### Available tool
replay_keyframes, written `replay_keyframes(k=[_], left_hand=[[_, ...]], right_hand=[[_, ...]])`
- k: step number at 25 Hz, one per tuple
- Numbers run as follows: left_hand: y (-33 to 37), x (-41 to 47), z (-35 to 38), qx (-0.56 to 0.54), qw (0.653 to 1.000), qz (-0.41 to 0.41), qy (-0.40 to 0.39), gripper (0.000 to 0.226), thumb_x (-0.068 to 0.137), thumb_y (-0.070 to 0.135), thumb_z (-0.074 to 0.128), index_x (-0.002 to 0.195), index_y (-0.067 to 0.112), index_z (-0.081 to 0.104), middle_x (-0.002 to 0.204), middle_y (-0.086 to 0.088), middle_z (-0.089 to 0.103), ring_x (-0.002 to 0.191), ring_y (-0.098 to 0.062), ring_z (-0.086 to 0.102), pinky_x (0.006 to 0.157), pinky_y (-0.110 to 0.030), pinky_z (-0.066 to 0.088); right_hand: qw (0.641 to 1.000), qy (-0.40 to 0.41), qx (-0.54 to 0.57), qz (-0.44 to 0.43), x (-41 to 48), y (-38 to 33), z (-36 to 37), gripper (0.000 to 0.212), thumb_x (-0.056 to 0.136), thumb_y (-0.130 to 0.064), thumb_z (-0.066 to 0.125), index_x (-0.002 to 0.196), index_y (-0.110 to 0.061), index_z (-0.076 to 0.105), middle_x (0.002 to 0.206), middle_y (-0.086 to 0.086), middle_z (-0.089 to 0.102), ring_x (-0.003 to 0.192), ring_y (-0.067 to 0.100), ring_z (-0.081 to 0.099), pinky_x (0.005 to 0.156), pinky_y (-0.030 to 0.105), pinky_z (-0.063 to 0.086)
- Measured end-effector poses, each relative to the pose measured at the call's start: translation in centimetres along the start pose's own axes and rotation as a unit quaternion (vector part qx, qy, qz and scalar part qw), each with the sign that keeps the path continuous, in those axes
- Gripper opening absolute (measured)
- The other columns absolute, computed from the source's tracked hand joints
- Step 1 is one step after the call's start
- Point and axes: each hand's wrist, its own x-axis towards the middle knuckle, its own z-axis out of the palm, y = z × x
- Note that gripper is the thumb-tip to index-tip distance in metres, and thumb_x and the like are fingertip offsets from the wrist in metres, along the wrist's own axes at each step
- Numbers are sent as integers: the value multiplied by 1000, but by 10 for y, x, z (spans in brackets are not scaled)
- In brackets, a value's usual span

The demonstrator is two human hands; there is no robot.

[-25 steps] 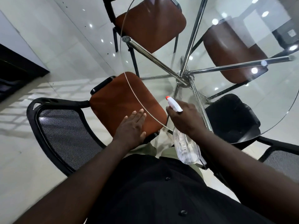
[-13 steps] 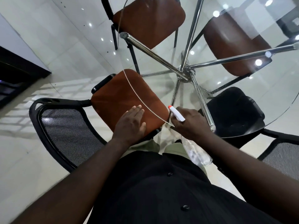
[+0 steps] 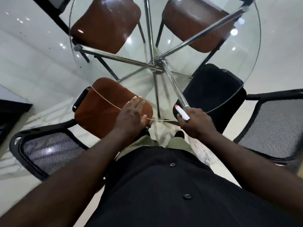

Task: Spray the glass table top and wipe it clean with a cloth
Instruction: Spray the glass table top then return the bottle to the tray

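Head camera looks straight down on a round glass table top [image 3: 183,66] carried on a chrome frame [image 3: 157,66], with the person standing at its 6 o'clock edge. The left hand [image 3: 131,117] lies flat on the glass at about 7 o'clock, fingers straight and together, above a brown chair seat [image 3: 101,112] showing through the pane. Well apart from it, the right hand [image 3: 196,123] is wrapped around the neck of a clear spray bottle [image 3: 181,114], held right at the near rim at 6 o'clock, beside a black seat [image 3: 213,89] under the glass. No cloth can be seen anywhere in the view. From here the likeliest slip is misdirected spray: the nozzle sits at the very edge and aims low across the pane toward the resting left hand, so a squeeze could wet those fingers or drift past the rim onto the brown seat. The flat palm may also print smears on the glass, and with no cloth in reach liquid could run off the edge before it is wiped. As for the bottle's lie, its long axis runs from 11 o'clock to 5 o'clock, red-tipped nozzle leading toward 11, clear body trailing back past the rim toward the person's waist.
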Motion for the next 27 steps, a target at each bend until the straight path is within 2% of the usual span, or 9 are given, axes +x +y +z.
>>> replay_keyframes(k=[4, 7, 10, 13, 18, 24, 27], left_hand=[[42, 17, -2, 9, 999, 29, -13, 65, 95, 29, 66, 152, 7, 46, 162, -15, 40, 154, -27, 32, 129, -34, 18], [69, 28, 4, 21, 998, 46, -35, 65, 96, 27, 65, 153, 5, 44, 164, -15, 37, 155, -26, 29, 127, -30, 11], [93, 39, 14, 36, 996, 60, -56, 67, 96, 31, 64, 155, 8, 42, 165, -13, 36, 155, -25, 28, 130, -35, 17], [114, 47, 24, 49, 994, 58, -75, 69, 95, 32, 64, 156, 9, 41, 165, -11, 36, 155, -25, 28, 130, -36, 18], [146, 57, 36, 60, 993, 54, -87, 72, 95, 34, 66, 157, 9, 38, 167, -11, 33, 156, -25, 26, 130, -36, 18], [176, 64, 45, 59, 992, 28, -106, 76, 97, 33, 64, 161, 10, 30, 171, -11, 22, 158, -24, 19, 127, -28, 8], [185, 66, 50, 50, 993, 13, -103, 77, 98, 36, 64, 161, 9, 29, 171, -11, 22, 158, -23, 18, 126, -25, 5]], right_hand=[[995, 49, 62, 56, -3, 45, -16, 26, 103, -48, 49, 89, -26, 54, 90, 0, 63, 82, 31, 57, 70, 38, 41], [987, 75, 109, 92, -5, 74, -26, 24, 101, -45, 53, 93, -23, 60, 92, 5, 68, 84, 36, 63, 72, 41, 50], [980, 83, 139, 118, -10, 100, -35, 25, 100, -44, 53, 85, -24, 57, 90, 6, 68, 83, 36, 64, 76, 43, 55], [974, 96, 165, 121, -12, 123, -42, 33, 99, -45, 52, 75, -22, 50, 82, 3, 66, 78, 35, 64, 73, 42, 54], [972, 101, 194, 89, -2, 159, -60, 27, 99, -44, 54, 84, -23, 58, 81, -1, 67, 77, 29, 65, 73, 42, 54], [973, 105, 187, 85, 8, 189, -73, 34, 97, -47, 50, 76, -21, 52, 79, 0, 65, 75, 31, 64, 71, 44, 56], [971, 110, 195, 82, 19, 202, -84, 31, 99, -47, 51, 86, -20, 60, 80, 0, 65, 76, 31, 64, 73, 44, 56]])
